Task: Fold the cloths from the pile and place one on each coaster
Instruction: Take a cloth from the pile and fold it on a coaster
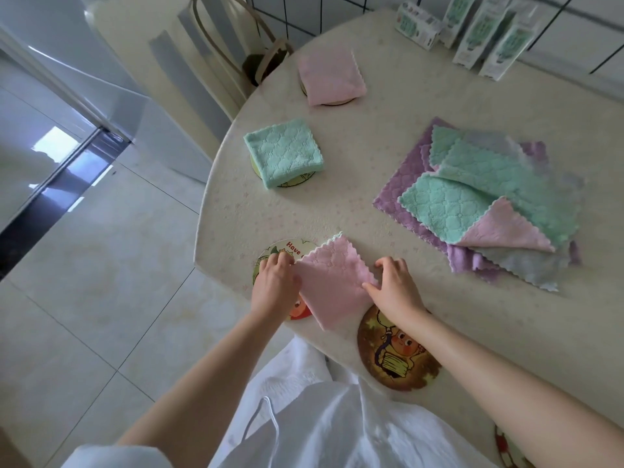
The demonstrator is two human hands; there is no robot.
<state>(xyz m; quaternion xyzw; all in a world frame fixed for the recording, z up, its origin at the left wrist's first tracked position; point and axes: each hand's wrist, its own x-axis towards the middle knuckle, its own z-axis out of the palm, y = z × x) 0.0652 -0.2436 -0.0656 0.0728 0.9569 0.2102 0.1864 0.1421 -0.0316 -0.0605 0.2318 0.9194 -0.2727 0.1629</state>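
from the head camera, both hands are down at the near edge of the round cream table [388, 157]. the left hand [275, 285] pinches the left corner of a folded pink fleecy cloth [332, 282], fingers closed on it, over a round white cartoon coaster [287, 248]. the right hand [395, 288] presses the cloth's right corner, fingertips curled onto the fabric. the cloth lies partly across the white coaster and touches a round brown cartoon coaster [396, 356] just beside it. farther out, a folded mint-green cloth [283, 152] sits on a yellowish coaster, and a folded pale pink cloth [331, 76] sits on another. the loose pile of lilac, green, pink and grey cloths [489, 201] lies to the right
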